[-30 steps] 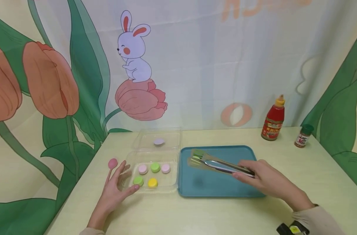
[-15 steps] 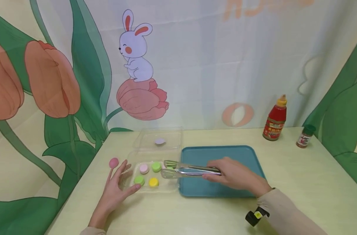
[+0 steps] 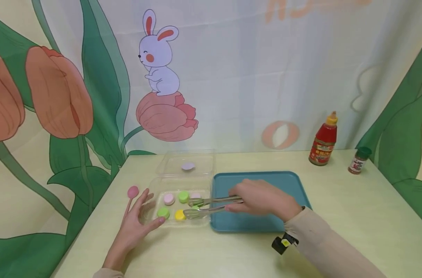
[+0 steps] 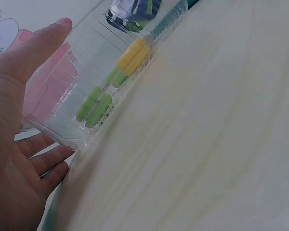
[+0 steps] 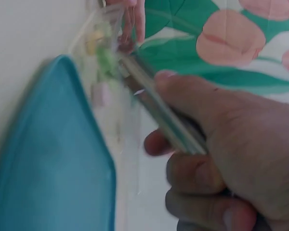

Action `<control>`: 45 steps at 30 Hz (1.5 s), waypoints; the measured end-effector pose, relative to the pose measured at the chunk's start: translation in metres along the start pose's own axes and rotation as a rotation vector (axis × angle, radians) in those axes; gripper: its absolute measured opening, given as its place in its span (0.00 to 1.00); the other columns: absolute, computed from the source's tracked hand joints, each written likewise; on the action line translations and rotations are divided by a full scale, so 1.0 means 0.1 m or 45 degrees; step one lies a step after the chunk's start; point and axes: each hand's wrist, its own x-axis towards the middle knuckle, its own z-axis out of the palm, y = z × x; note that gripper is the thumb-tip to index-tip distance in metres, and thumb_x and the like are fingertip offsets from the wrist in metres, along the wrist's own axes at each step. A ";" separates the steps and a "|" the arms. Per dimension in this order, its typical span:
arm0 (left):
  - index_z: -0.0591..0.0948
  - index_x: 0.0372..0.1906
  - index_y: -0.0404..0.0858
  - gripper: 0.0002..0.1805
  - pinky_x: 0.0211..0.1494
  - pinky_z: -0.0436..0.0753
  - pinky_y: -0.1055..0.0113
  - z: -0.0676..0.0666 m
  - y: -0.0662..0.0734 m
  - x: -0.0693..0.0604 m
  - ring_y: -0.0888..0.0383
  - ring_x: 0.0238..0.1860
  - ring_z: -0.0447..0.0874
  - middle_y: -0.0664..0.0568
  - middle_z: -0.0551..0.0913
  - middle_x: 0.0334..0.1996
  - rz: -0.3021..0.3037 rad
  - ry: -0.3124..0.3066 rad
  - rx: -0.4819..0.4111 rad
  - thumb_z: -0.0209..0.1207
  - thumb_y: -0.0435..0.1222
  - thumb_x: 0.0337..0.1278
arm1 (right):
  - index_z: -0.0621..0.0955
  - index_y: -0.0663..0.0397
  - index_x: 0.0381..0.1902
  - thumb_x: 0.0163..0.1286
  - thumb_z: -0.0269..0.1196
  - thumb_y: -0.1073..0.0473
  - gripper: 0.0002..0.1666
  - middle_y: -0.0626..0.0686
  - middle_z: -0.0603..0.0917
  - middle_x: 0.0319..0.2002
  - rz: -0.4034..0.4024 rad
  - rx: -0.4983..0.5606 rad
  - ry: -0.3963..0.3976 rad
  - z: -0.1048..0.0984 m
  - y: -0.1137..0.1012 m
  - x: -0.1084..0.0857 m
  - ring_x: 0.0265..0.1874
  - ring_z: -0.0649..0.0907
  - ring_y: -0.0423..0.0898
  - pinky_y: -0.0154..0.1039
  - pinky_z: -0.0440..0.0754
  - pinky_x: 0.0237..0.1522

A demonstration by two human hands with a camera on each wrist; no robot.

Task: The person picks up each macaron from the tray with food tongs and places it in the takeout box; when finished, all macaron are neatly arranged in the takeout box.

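Note:
The left hand (image 3: pixel 134 227) rests at the left side of the clear plastic box (image 3: pixel 152 222), fingers spread, thumb near a green macaron (image 3: pixel 163 212). In the left wrist view the thumb and fingers of the left hand (image 4: pixel 19 101) lie around a corner of the clear box (image 4: pixel 62 137). The right hand (image 3: pixel 263 199) grips metal tongs (image 3: pixel 216 200), whose parted tips are over the box's right part. A green macaron (image 3: pixel 196 208) shows between the tong arms, beside a yellow macaron (image 3: pixel 180 215). In the right wrist view the right hand (image 5: pixel 231 144) holds the blurred tongs (image 5: pixel 159 108).
A blue tray (image 3: pixel 259 227) stands right of the box, partly under the right forearm. The box's lid (image 3: pixel 169 162) lies open behind it. A pink round-headed stick (image 3: pixel 132 192) is at the left. A red sauce bottle (image 3: pixel 323 144) and a small green-capped jar (image 3: pixel 359 160) stand back right.
The right hand has carried the tongs left from over the tray to the box. The tips have spread, and the green macaron they held is now between them in the box. The left hand has hardly moved.

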 end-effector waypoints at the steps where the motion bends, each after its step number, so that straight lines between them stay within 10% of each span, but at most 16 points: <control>1: 0.54 0.92 0.45 0.64 0.86 0.50 0.24 0.00 0.00 0.00 0.39 0.83 0.70 0.42 0.70 0.84 0.001 0.000 -0.001 0.82 0.50 0.60 | 0.83 0.38 0.32 0.83 0.67 0.40 0.18 0.40 0.78 0.22 0.011 -0.017 -0.011 -0.03 -0.05 0.03 0.19 0.72 0.36 0.36 0.70 0.24; 10: 0.55 0.92 0.44 0.64 0.85 0.51 0.24 0.04 -0.02 0.01 0.38 0.82 0.72 0.41 0.70 0.84 0.017 -0.004 -0.003 0.82 0.50 0.59 | 0.90 0.45 0.40 0.78 0.73 0.43 0.13 0.42 0.87 0.31 0.147 -0.107 -0.056 -0.07 -0.28 0.11 0.26 0.83 0.37 0.46 0.89 0.41; 28: 0.55 0.92 0.46 0.64 0.86 0.50 0.26 0.04 -0.03 0.03 0.40 0.82 0.72 0.43 0.71 0.84 0.022 -0.009 -0.019 0.83 0.50 0.59 | 0.82 0.41 0.32 0.80 0.71 0.38 0.20 0.42 0.78 0.22 0.153 -0.084 -0.015 -0.08 -0.24 0.03 0.19 0.74 0.38 0.38 0.72 0.25; 34: 0.55 0.92 0.45 0.64 0.86 0.51 0.26 0.02 -0.02 0.04 0.40 0.82 0.73 0.42 0.71 0.83 0.027 -0.002 -0.017 0.83 0.49 0.59 | 0.85 0.46 0.46 0.80 0.67 0.31 0.25 0.42 0.88 0.35 0.170 -0.012 0.130 -0.13 -0.13 -0.11 0.26 0.82 0.37 0.42 0.85 0.31; 45: 0.53 0.92 0.45 0.64 0.86 0.54 0.26 -0.01 -0.04 0.01 0.39 0.83 0.71 0.41 0.69 0.84 0.018 -0.011 -0.059 0.82 0.47 0.61 | 0.81 0.47 0.53 0.76 0.69 0.28 0.31 0.43 0.72 0.16 0.337 0.190 0.550 -0.24 -0.02 -0.56 0.14 0.71 0.40 0.38 0.69 0.19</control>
